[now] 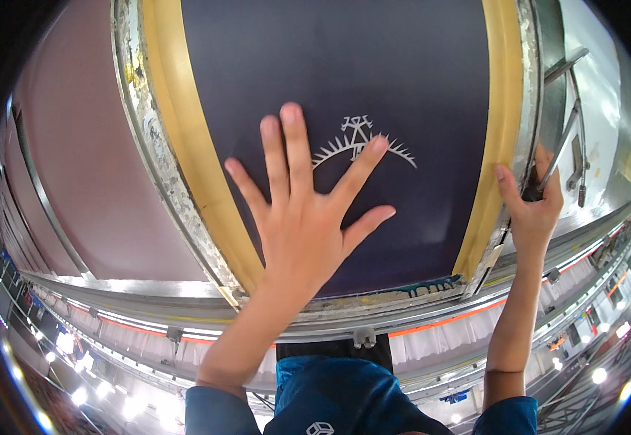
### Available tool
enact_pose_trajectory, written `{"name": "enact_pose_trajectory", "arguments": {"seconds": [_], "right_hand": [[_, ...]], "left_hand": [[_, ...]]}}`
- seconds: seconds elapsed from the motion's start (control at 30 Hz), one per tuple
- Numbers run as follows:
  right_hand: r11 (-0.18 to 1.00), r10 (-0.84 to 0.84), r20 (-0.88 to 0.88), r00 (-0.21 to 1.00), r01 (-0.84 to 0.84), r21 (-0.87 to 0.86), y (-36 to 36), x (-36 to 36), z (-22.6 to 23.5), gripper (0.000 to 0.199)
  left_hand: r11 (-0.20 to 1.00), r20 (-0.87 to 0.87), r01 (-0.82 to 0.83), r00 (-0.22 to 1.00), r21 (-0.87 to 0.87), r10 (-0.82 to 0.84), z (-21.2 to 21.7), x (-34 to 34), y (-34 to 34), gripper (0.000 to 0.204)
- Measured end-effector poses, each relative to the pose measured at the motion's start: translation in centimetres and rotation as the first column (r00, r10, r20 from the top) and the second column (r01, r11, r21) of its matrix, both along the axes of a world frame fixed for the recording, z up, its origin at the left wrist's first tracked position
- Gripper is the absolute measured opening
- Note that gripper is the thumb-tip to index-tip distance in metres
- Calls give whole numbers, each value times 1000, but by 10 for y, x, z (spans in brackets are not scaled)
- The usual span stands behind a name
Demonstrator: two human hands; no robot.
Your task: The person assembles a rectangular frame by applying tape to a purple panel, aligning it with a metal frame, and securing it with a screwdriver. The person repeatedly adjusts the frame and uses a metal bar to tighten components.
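A large screen-printing frame (505, 94) lies before me, with a dark mesh (330, 51) bordered by yellow tape. A pale crown-like spiked design (357, 129) shows on the mesh, partly hidden by my fingers. Over the mesh, left of the design, my left hand (297, 206) is spread with its palm down and holds nothing. Whether it presses on the mesh or hovers just above, I cannot tell. My right hand (536, 203) grips the frame's right edge, its thumb on the near side and its fingers curled round the outer side, close to a metal rod.
A metal bracket with rods (573, 109) stands beside the frame on the right. Left of the frame stretches a brownish-pink flat panel (91, 145). A metal rail (185, 319) runs along the table's near edge, between the frame and my body.
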State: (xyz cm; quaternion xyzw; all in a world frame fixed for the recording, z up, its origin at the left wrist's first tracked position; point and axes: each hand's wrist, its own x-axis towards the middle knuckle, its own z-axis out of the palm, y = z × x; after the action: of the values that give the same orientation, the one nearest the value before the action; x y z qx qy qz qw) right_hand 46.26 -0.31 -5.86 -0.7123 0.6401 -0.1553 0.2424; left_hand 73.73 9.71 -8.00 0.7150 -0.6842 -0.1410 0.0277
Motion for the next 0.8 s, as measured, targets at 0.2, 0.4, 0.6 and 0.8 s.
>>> {"name": "enact_pose_trajectory", "arguments": {"seconds": [0.2, 0.4, 0.6, 0.8], "right_hand": [[997, -47, 63, 997, 43, 67, 1, -2, -2, 58], [994, -72, 70, 995, 67, 82, 4, -1, -1, 57], [993, -106, 61, 992, 102, 63, 4, -2, -5, 60], [995, -100, 1, 995, 100, 19, 6, -6, -7, 62]], "left_hand": [[998, -18, -31, 999, 49, 32, 2, 1, 26, 74], [999, -20, -35, 999, 40, 36, 1, 1, 27, 74], [999, -15, -41, 999, 26, 42, -2, 1, 28, 77], [996, -4, -88, 996, -33, 88, -9, -1, 35, 85]]}}
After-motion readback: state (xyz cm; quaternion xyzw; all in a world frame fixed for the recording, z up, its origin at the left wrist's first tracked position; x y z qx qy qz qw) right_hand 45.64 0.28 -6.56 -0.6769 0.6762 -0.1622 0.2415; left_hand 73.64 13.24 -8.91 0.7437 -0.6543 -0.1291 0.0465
